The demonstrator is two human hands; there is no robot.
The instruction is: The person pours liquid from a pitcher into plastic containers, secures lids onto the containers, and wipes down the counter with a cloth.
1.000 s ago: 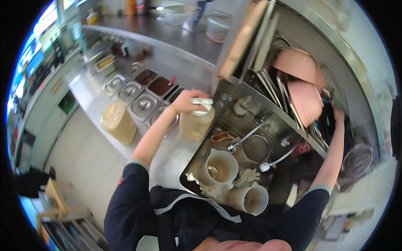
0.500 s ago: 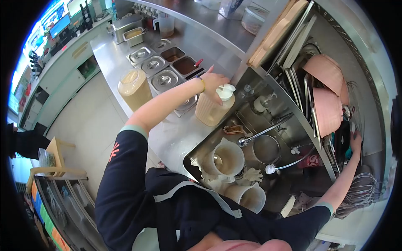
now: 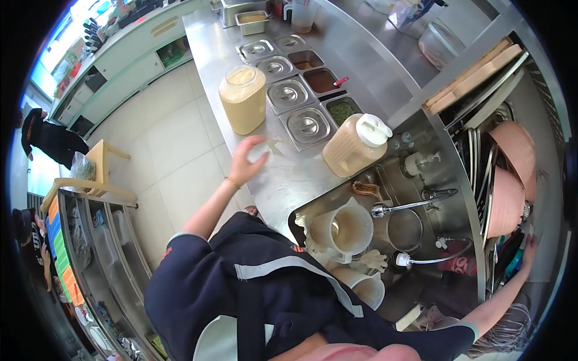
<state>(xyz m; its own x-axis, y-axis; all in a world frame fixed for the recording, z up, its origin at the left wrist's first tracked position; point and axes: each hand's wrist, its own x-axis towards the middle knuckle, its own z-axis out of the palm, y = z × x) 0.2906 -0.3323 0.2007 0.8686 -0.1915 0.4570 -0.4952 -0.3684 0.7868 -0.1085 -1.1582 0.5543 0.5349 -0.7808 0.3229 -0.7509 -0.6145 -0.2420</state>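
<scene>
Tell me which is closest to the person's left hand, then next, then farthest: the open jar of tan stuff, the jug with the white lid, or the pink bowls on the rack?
From the left hand, in the head view:
1. Open jar, just beyond the hand on the counter.
2. White-lidded jug, off to the right by the sink's edge.
3. Pink bowls, far right on the drying rack.

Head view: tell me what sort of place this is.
Probably a drink shop's prep kitchen: a steel counter with lidded topping pans, a sink holding jugs, and a rack of trays.
</scene>
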